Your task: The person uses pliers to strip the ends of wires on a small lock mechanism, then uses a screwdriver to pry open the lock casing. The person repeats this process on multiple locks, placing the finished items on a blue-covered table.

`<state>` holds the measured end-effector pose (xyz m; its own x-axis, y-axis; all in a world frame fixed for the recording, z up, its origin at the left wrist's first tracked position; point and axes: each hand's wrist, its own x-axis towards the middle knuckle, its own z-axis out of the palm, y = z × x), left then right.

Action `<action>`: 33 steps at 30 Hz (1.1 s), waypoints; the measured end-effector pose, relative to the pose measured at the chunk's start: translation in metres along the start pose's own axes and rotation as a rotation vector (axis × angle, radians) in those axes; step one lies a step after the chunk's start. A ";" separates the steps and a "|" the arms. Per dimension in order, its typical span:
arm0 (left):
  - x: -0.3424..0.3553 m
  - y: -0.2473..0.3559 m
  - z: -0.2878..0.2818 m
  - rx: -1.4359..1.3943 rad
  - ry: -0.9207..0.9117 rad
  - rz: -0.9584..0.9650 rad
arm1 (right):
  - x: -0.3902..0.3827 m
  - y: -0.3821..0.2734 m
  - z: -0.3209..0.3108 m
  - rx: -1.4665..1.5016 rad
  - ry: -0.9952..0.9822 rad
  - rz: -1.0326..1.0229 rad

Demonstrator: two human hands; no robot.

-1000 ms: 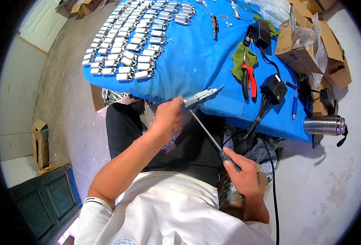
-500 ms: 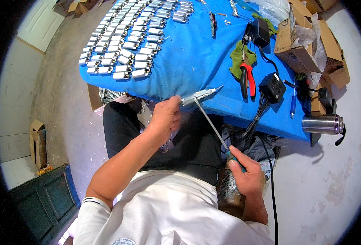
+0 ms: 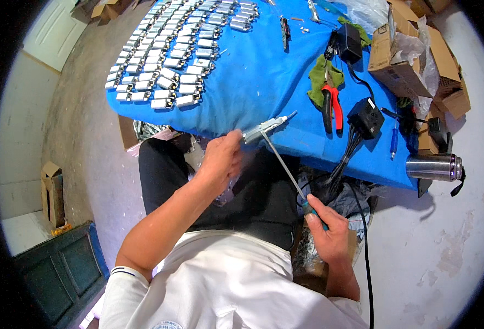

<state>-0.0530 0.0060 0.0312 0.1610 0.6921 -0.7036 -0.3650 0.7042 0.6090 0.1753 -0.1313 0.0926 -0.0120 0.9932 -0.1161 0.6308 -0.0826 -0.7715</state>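
My left hand [image 3: 221, 160] is closed round the near end of a slim white and silver part [image 3: 257, 130], with a thin tip sticking out at its far end. It holds the part over the front edge of the blue-covered table [image 3: 253, 88]. In my right hand [image 3: 330, 226], to the lower right, is a screwdriver [image 3: 283, 164] with a teal handle, gripped by thumb and fingers. Its long metal shaft slants up and left, and its end meets the side of the part. The fingertips of my left hand are partly hidden.
Rows of small silver metal-cased units [image 3: 165, 60] cover the table's left side. Red and black pliers [image 3: 332, 109] lie on a green cloth. Farther right are a black box with cables [image 3: 365, 118], a blue pen [image 3: 394, 141], a metal flask [image 3: 432, 166] and cardboard boxes [image 3: 401, 77].
Both hands, the part and the screwdriver keep nearly the same places. The thin tip at the part's far end has shifted slightly upward.
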 end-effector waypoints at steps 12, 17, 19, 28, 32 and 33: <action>0.002 -0.004 -0.001 -0.001 0.013 0.007 | 0.005 0.001 0.001 0.092 -0.047 -0.008; -0.002 -0.002 -0.001 -0.004 0.003 -0.018 | 0.000 0.000 0.002 0.034 -0.007 -0.019; -0.002 -0.002 -0.001 -0.012 0.000 -0.020 | -0.002 0.001 0.001 0.042 0.000 -0.015; 0.002 -0.002 -0.005 -0.006 -0.029 -0.013 | 0.006 0.005 0.002 0.015 0.011 -0.060; 0.002 -0.004 -0.006 0.003 -0.025 -0.008 | 0.009 0.007 0.001 0.011 0.011 -0.095; 0.000 -0.003 -0.005 0.015 -0.014 -0.007 | 0.010 0.007 0.000 0.010 0.002 -0.094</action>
<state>-0.0562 0.0037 0.0276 0.1769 0.6891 -0.7028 -0.3500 0.7114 0.6094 0.1801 -0.1224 0.0861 -0.0692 0.9967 -0.0420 0.6191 0.0099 -0.7853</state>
